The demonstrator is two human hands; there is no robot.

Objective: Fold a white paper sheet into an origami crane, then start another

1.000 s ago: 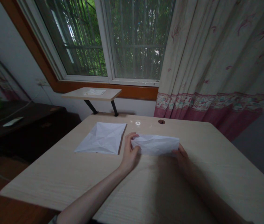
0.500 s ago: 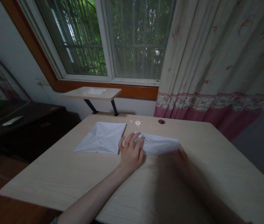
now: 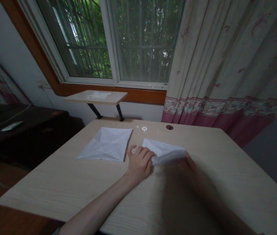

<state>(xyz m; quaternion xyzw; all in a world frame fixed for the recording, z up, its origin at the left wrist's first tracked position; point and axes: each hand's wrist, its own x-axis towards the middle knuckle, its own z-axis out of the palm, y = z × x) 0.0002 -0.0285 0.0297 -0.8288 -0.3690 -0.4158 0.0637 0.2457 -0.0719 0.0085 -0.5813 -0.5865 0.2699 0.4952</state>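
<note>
A folded sheet of white paper (image 3: 165,150) lies on the wooden desk (image 3: 99,192), its near edge lifted a little. My left hand (image 3: 140,161) is closed at the paper's left end, fingers curled and thumb beneath them, gripping its edge. At the right end, my right hand (image 3: 189,164) pinches the near corner; shadow covers part of those fingers. To the left of my left hand a second white sheet (image 3: 106,144) rests flat, opened out and marked with crossing creases.
A small raised shelf (image 3: 75,98) on black legs stands at the desk's back left, with crumpled white paper (image 3: 99,95) on it. A round cable hole (image 3: 169,127) sits near the back edge. A curtain (image 3: 226,75) hangs at right, and a dark low cabinet (image 3: 23,130) is at left.
My left hand's fingers have curled in and drawn slightly toward me at the paper's left end. The paper has tilted and shifted a little nearer. My right hand keeps its corner.
</note>
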